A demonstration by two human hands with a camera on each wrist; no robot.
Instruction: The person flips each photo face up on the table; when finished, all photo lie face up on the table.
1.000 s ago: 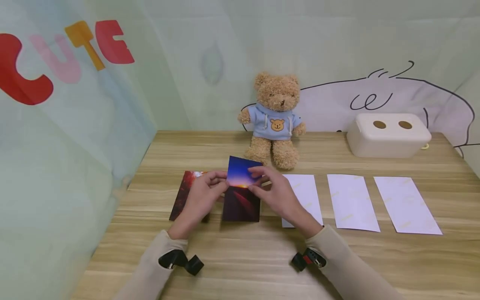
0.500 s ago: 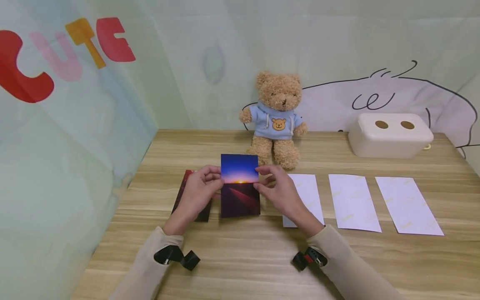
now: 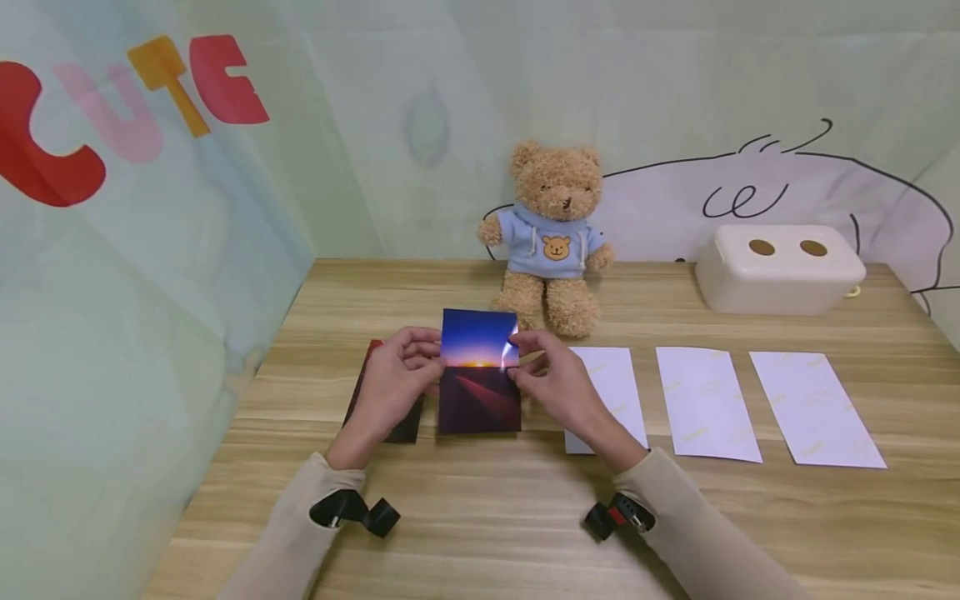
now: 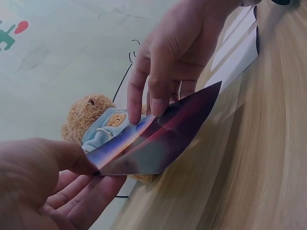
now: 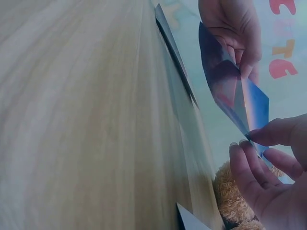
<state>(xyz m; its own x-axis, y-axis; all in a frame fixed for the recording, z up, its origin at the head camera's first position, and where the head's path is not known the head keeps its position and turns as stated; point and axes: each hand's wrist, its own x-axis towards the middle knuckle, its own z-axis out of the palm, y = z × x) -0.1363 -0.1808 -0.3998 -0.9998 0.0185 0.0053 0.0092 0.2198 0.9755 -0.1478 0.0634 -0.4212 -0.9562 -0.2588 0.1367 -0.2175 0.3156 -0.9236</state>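
Note:
A glossy photo print point(image 3: 480, 400) of a sunset, blue above and dark below, is held up over the table between both hands. My left hand point(image 3: 396, 379) pinches its left edge between thumb and fingers. On the opposite edge, my right hand point(image 3: 557, 385) pinches it the same way. The left wrist view shows the photo point(image 4: 158, 148) bowed, its lower part curving away over the wood. Partly behind my left hand lies a second, dark red photo point(image 3: 407, 425). A white sheet point(image 3: 611, 383) lies flat, partly covered by my right hand.
Two more white sheets, one in the middle point(image 3: 708, 404) and one at the right point(image 3: 817, 408), lie in a row on the wooden table point(image 3: 480, 517). A teddy bear point(image 3: 555, 242) in a blue hoodie sits at the back. A cream box point(image 3: 780, 271) with two holes stands back right.
The sunset photo has straightened from a slight tilt and shifted a little left and up. My right fingers have moved from its face to its right edge. A bright glare now shows there.

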